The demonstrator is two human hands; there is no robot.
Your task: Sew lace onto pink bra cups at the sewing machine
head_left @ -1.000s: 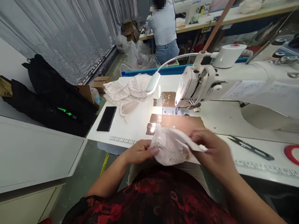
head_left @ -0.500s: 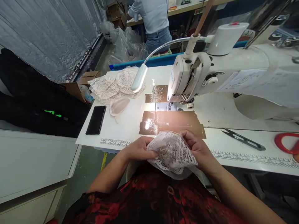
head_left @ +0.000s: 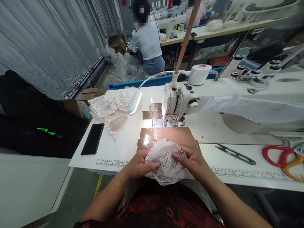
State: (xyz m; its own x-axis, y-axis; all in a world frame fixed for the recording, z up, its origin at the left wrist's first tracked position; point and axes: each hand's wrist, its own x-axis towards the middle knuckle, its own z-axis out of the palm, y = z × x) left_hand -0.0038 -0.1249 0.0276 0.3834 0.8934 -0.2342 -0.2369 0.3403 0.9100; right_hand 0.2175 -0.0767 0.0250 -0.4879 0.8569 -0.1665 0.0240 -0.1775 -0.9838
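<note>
A pale lace bra cup point(head_left: 165, 164) is held over the front edge of the sewing table, its domed, patterned side facing up. My left hand point(head_left: 142, 164) grips its left side, thumb on top and fingers tucked beneath. On the right side my right hand point(head_left: 193, 160) pinches the lace with the thumb pressed on its upper face. Just beyond lies a brown taped patch point(head_left: 166, 134), in front of the needle area of a white sewing machine point(head_left: 175, 99). The lower fingers of both hands are partly hidden by the lace.
Several lace cups point(head_left: 106, 104) are heaped at the left, near a single beige cup point(head_left: 117, 123) and a black phone point(head_left: 92, 139). Thread snips point(head_left: 236, 154) and red-handled scissors point(head_left: 276, 155) lie on the right. A lamp point(head_left: 135, 102) hangs over the table; a person point(head_left: 149, 44) sits beyond.
The lace cup has turned from its open, folded underside to its rounded outer face. Both thumbs now press on top. The view has tilted up, showing more of the room.
</note>
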